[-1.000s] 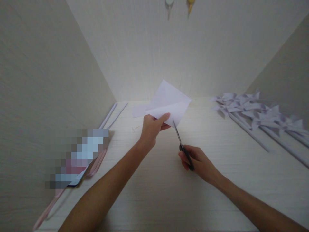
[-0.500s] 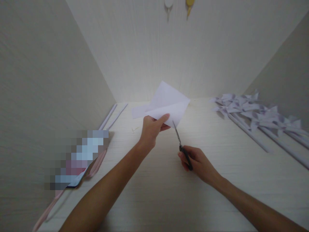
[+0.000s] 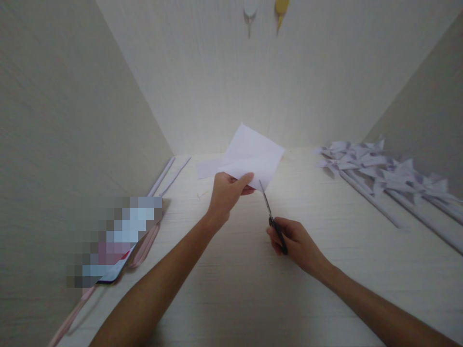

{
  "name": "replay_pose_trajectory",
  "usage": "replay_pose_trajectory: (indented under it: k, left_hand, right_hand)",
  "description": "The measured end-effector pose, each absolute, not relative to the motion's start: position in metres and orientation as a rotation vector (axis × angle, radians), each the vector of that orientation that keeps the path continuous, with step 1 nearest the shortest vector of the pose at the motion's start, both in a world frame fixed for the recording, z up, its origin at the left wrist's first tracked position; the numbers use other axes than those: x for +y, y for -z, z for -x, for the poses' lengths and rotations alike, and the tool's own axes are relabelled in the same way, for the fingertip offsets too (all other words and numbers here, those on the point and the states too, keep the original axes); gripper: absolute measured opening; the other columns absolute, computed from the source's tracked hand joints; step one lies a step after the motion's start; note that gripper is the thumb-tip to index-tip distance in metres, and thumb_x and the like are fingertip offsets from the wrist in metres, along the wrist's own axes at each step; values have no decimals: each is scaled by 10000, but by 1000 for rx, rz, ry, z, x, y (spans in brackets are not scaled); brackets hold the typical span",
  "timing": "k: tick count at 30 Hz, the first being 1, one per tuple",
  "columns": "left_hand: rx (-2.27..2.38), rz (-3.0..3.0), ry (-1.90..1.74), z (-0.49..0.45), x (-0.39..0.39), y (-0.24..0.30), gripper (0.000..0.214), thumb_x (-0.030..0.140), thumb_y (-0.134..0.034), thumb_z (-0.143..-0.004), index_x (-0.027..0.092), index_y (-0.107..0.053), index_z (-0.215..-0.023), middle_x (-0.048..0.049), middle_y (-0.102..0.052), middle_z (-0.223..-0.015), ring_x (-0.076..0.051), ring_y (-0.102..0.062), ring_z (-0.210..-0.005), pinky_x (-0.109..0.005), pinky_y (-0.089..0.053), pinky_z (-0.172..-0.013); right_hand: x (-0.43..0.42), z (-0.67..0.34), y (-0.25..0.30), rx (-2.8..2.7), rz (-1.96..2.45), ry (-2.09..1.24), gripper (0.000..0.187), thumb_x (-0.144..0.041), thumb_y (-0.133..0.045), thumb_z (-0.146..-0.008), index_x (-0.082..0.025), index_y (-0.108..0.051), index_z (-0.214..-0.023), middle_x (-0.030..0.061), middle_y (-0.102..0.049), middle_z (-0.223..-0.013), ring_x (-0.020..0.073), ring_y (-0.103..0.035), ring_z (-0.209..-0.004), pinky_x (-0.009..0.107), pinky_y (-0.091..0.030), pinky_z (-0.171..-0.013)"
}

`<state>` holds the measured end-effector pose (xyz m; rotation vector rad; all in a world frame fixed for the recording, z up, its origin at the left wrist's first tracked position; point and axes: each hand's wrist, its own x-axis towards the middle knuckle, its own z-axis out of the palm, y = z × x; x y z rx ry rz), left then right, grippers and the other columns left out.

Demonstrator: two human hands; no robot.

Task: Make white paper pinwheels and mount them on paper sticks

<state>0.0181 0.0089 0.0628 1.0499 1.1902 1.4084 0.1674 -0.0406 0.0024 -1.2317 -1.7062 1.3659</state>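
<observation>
Left hand grip: left hand [image 3: 224,192] pinches the square white paper sheet [image 3: 253,149] at its near edge, thumb on top, fingers mostly hidden under.
Right hand grip: right hand [image 3: 294,241] clasps black-handled metal scissors [image 3: 272,221], finger loops partly covered.
Scissors tip: overlaps the sheet's near corner; too small to tell if blades are parted or a slit exists.
Sheet position: above the middle of the pale wood-grain worktop [image 3: 235,279], toward its far edge; gap below can't be judged.
Just changed: very little; view tips slightly, hands and scissors hold almost the same pose, sheet's crosswise crease reads fainter than a second ago. Probably a pause or slow snip, no clear progress.
Under sheet: pale paper strip [image 3: 207,169], right end covered.
Worktop left edge: thin white paper rods [image 3: 162,176] at far corner; phone-like slab [image 3: 113,275], mostly pixelated; pink tubes [image 3: 146,246] beside it, identity unclear.
Worktop right edge: white paper pinwheels [image 3: 401,173] on rolled white sticks [image 3: 371,199], overlapping, blurred, count unclear.
</observation>
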Motion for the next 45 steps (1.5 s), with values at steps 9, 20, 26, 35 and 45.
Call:
replay_pose_trajectory:
  k: [9,20,26,35,45]
  left_hand:
    - [1188,-1075,-1401,-20,8,-61,223,248,-668,-562,79,-618,-699,-50,-645,-655,-131,-604,-560,-249,-534,-541]
    - [1170,-1088,-1353,-28,2,-60,193,197,-635,-599,94,-599,-758,-39,-642,-662,-123,-597,-528,-234,-531,-492]
    - [1145,-1090,-1362,-28,2,-58,208,199,-635,-602,98,-602,-781,-35,-647,-689,-116,-600,-548,-219,-531,-494]
    - [1150,-1087,-1346,-27,4,-55,221,207,-626,-614,85,-601,-797,-39,-648,-686,-113,-599,-542,-220,-535,-502]
    - [1156,-1092,-1301,-30,0,-56,206,196,-624,-615,85,-604,-787,-45,-655,-671,-130,-609,-543,-233,-538,-505]
  right_hand:
    - [-41,-166,-3,-1682,1205,-1384,344,-458,-485,-733,-190,-367,-552,-45,-417,-446,77,-385,-412,222,-299,-417]
    - [-40,-167,-9,-1689,1181,-1354,365,-493,-451,-743,-184,-387,-560,-33,-434,-460,82,-396,-437,227,-310,-437]
    - [-41,-167,-9,-1682,1193,-1343,345,-462,-470,-743,-184,-388,-557,-33,-440,-450,79,-393,-430,222,-311,-433]
    - [-41,-165,-10,-1635,1212,-1362,363,-483,-490,-716,-187,-365,-546,-46,-411,-433,69,-371,-403,218,-296,-408]
    - [-40,-165,-10,-1669,1197,-1306,354,-467,-481,-731,-183,-386,-541,-32,-445,-437,79,-398,-415,219,-306,-417]
